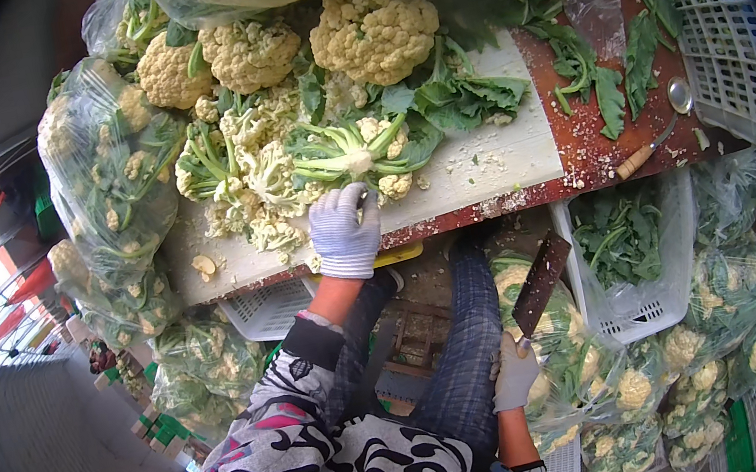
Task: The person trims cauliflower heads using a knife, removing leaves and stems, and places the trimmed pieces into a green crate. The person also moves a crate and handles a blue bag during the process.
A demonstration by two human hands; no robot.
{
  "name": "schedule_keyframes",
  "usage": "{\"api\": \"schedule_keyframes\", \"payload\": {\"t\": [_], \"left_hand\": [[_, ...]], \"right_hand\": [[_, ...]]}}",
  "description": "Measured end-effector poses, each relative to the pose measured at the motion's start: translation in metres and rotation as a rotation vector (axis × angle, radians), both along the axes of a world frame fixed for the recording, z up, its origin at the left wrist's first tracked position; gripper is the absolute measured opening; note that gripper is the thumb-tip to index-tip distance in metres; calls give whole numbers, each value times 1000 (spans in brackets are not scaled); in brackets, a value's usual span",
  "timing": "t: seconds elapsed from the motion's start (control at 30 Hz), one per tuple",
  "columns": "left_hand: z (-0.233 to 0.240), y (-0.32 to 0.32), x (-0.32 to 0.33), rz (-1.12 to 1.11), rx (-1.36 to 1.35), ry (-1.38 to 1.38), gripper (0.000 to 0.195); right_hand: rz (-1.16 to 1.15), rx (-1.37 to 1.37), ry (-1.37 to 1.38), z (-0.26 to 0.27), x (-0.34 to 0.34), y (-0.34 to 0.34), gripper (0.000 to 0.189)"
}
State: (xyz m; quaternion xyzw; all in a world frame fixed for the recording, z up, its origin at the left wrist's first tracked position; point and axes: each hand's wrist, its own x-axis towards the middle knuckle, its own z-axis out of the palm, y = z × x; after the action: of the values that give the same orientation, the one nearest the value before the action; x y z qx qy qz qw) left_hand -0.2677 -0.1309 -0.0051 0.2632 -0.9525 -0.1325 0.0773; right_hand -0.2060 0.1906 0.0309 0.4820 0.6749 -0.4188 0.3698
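Note:
My left hand, in a striped knit glove, is over the front edge of the white cutting board. Its curled fingers are close to an upturned cauliflower head with pale cut stem and green leaf stalks. Whether the fingertips grip anything is hidden. Loose cauliflower florets lie in a heap just beyond it. Low at my right side, my gloved right hand grips a cleaver, its dark, speckled blade pointing up and away from me. Whole cauliflower heads sit at the back of the board.
Bagged cauliflower crowds the left. On the red tabletop lie a wooden-handled metal tool and loose leaves. A white crate stands far right; a white bin below holds leaves. More bagged cauliflower lies beside it.

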Motion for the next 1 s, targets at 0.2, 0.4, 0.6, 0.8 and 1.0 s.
{"api": "schedule_keyframes", "payload": {"t": [0.2, 0.4, 0.6, 0.8, 1.0], "left_hand": [[-8, -7, -27, 48, -105, -76, 52], [-12, 5, -106, -306, 77, -102, 62], [-69, 10, -193, -399, 72, -515, 29], [-60, 18, -213, -165, 452, -421, 45], [-15, 50, -161, -64, 357, 114, 54]], "right_hand": [[126, -65, 139, -15, -23, -48, 26], [225, -102, 93, -32, -73, -94, 25], [217, -113, 77, -43, -87, -89, 30], [199, -51, 75, -42, -80, -71, 31], [266, -89, 56, -44, -69, -62, 33]]}}
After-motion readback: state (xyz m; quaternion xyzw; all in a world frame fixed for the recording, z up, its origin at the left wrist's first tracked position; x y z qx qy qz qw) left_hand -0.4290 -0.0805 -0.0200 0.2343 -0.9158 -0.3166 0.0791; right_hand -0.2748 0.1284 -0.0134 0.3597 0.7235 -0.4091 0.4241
